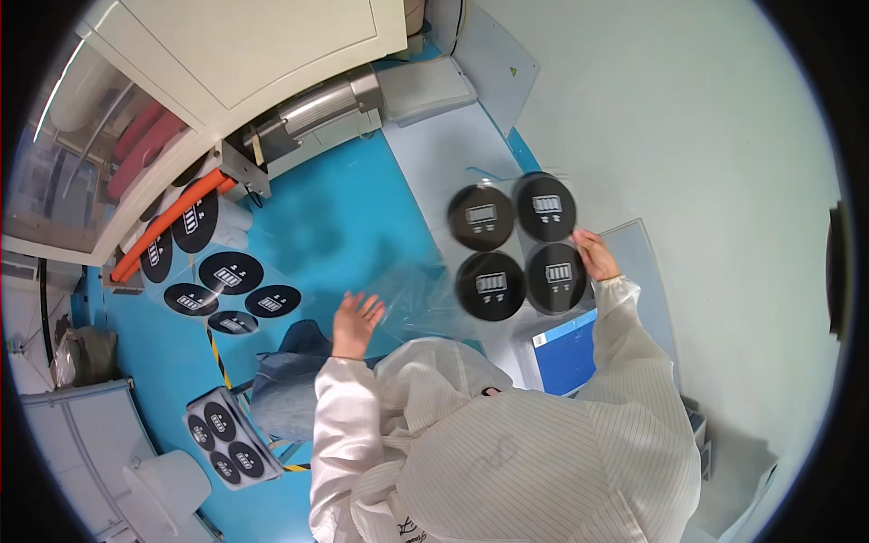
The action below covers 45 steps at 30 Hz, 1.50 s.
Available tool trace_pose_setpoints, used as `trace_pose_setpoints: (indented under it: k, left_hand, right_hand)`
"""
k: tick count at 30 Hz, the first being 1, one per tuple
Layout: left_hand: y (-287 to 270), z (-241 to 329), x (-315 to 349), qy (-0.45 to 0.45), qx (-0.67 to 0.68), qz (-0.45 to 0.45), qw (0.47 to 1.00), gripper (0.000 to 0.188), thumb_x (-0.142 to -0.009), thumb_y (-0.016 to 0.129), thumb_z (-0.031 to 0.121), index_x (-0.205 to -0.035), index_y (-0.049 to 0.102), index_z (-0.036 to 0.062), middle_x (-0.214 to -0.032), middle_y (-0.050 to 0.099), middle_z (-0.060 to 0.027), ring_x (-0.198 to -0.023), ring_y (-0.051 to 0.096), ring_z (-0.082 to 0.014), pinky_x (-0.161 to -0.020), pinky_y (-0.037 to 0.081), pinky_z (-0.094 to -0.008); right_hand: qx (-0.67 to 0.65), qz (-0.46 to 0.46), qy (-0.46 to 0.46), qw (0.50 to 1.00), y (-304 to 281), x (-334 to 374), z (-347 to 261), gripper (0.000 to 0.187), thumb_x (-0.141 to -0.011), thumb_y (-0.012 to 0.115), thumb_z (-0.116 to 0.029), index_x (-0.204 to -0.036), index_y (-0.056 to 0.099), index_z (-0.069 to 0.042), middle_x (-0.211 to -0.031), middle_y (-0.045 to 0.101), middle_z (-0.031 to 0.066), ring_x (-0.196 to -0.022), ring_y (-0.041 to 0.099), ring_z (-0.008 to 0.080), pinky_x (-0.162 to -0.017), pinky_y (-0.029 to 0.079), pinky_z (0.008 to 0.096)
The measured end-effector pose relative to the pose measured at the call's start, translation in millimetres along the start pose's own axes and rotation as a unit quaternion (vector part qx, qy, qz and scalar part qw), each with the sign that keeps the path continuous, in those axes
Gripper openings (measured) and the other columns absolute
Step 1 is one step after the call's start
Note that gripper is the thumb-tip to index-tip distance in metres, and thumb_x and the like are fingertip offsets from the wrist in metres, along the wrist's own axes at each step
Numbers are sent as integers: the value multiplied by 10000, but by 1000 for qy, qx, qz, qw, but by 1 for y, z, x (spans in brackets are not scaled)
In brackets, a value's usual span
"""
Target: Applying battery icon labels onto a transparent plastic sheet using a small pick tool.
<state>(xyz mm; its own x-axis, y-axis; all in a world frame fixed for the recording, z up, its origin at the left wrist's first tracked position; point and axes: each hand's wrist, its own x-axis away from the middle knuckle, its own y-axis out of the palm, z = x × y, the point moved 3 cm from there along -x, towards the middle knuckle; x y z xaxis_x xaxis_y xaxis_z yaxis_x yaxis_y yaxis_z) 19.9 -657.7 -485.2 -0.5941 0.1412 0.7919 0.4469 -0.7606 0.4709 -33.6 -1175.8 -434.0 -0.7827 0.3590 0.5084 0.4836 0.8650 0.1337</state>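
Note:
A clear plastic sheet (518, 242) printed with several black discs, each bearing a white battery symbol, hangs in front of me to the right. My right hand (596, 255) grips its right edge, thumb and fingers closed on the film. Loose, crinkled clear film (416, 303) trails from the sheet toward my left. Near that film's end, my left hand (358, 324) is raised with its fingers spread and nothing in it. More film with the same black discs (232, 272) hangs from the machine at the left.
A large cream machine (244, 45) with orange rollers (167, 226) and a metal motor (330, 107) fills the upper left. A stack of printed sheets (233, 439) stands low at left. A blue screen (566, 353) is beneath my right forearm. A pale wall (706, 163) borders the right.

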Motion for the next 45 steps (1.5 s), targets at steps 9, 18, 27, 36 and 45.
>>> trace_pose_setpoints:
  k: [9,18,27,36,45]
  left_hand:
    - [-83,37,18,213,183,154,947,402,-940,456,255,-1256,381,18,-1244,423,-119,-1138,443,-311,-968,415,-458]
    - [-93,68,181,371,167,128,905,403,-950,444,214,-1284,402,-7,-1241,487,-107,-1189,473,-270,-1015,374,-364]
    - [-130,16,235,414,201,118,880,494,-903,516,242,-1324,383,21,-1331,433,-135,-1287,358,-257,-1056,298,-375]
    - [-108,14,234,320,359,50,875,777,-813,653,453,-1330,269,19,-1324,398,-157,-1211,411,-274,-1021,330,-387]
    - [-127,32,267,414,391,-52,820,448,-939,492,287,-1270,429,-9,-1228,544,-136,-1126,516,-264,-994,378,-374]
  right_hand:
    - [523,244,-215,788,-241,-59,55,271,-837,654,-265,-882,667,2,-691,659,98,-599,609,207,-539,455,351]
    - [339,-258,-272,863,315,-13,60,452,-776,724,-223,-1153,591,-11,-1116,623,127,-1093,555,245,-945,409,334]
    - [233,-445,-175,846,522,86,104,304,-813,694,-200,-688,611,64,-553,487,-1,-534,445,68,-514,421,242]
    - [64,-483,-14,873,517,220,-3,177,-872,623,-144,-770,630,0,-680,542,-12,-614,503,53,-643,524,263]
    - [158,-518,27,840,500,226,-22,239,-875,612,-158,-979,643,54,-860,649,76,-715,610,122,-682,525,260]
